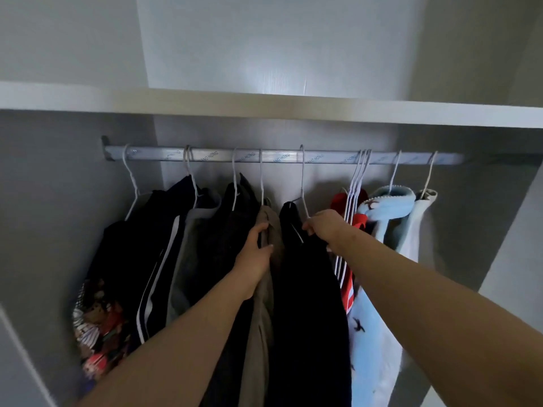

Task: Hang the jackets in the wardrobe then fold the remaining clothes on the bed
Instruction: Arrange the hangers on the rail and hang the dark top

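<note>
Clutches tan garment (266, 289) with left hand (255, 252); grips wire hanger (302, 183) of black jacket (308, 304) with right hand (323, 227), on rail (205, 155), at 3 o'clock of tan garment. Hides right fingertips in fabric; cuts jacket hem off at 6 o'clock.

A faint print repeats along the metal rail (279, 156) of the wardrobe (293, 108). It is blurred but seems to read "ANG HONG", with the first letters unclear. No other text is legible.

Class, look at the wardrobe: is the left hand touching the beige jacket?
Touching. The head view shows the left hand with fingers and thumb curled round the edge of the beige jacket.
</note>
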`<control>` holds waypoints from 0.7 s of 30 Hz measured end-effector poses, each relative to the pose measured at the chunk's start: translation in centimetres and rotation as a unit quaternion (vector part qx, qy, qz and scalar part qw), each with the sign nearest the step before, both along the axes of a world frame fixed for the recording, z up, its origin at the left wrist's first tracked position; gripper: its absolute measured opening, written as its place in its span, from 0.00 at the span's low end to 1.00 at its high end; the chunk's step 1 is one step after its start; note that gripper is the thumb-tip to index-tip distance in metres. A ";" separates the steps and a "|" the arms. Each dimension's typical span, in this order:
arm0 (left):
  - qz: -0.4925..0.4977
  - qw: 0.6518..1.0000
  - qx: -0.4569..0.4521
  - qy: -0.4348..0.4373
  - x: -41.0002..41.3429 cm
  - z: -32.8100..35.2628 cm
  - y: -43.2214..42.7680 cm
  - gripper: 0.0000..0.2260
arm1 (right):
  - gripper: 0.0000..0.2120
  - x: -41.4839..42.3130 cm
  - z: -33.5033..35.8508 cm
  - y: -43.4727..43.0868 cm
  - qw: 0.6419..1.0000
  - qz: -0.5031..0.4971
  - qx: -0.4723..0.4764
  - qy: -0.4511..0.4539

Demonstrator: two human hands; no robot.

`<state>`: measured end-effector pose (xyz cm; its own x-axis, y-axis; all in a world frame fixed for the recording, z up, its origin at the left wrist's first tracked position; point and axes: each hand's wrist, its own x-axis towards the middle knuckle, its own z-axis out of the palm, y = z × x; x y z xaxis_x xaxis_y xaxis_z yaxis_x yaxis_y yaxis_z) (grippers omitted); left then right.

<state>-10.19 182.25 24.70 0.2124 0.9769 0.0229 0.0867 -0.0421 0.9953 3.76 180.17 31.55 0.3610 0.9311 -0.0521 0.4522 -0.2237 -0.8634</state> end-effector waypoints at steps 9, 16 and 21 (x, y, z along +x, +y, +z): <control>0.016 0.997 -0.009 0.072 1.9 -0.1 -0.3 0.18 | 0.08 0.5 -2.7 1.4 0.996 0.012 0.020 0.087; 0.135 0.907 0.222 0.331 3.9 1.3 -1.7 0.12 | 0.08 1.5 -6.0 -0.5 0.984 -0.016 0.049 0.171; 0.030 0.935 0.262 0.237 6.0 1.4 -3.3 0.06 | 0.10 2.2 -6.5 -3.3 0.975 -0.074 0.083 0.190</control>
